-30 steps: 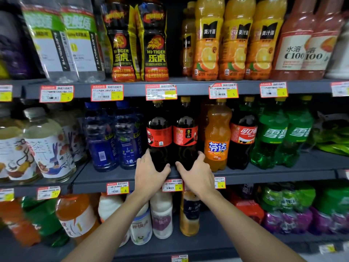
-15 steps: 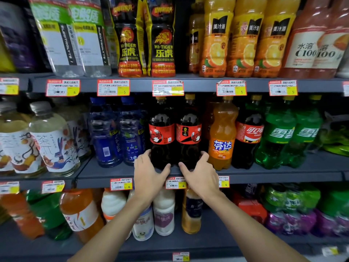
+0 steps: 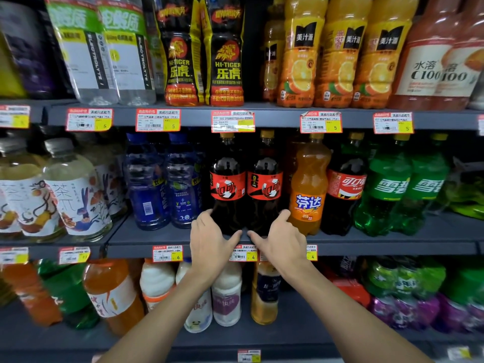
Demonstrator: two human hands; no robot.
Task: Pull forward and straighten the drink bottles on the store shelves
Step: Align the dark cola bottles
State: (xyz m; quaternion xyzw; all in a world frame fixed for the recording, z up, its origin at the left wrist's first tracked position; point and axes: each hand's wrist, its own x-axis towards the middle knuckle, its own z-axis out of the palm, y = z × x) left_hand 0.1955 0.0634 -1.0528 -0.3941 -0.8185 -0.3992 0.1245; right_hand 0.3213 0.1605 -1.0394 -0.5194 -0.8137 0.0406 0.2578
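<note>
Two dark cola bottles with red labels stand side by side at the front of the middle shelf [image 3: 392, 246]. My left hand [image 3: 210, 241] grips the base of the left cola bottle [image 3: 227, 184], fingers round its left side, thumb in front. My right hand [image 3: 281, 241] grips the base of the right cola bottle [image 3: 265, 186] in mirror fashion. Both bottles are upright, labels facing out. The bottles' lowest parts are hidden behind my hands.
An orange soda bottle [image 3: 309, 184], another cola [image 3: 345, 187] and green soda bottles [image 3: 387, 187] stand to the right. Blue bottles [image 3: 167, 184] and tea bottles [image 3: 76, 192] stand to the left. Shelves above and below hold more drinks. Price tags line the shelf edges.
Both hands stay on the bases of the two cola bottles. The labels have turned slightly more to the front, and the view has shifted a little.
</note>
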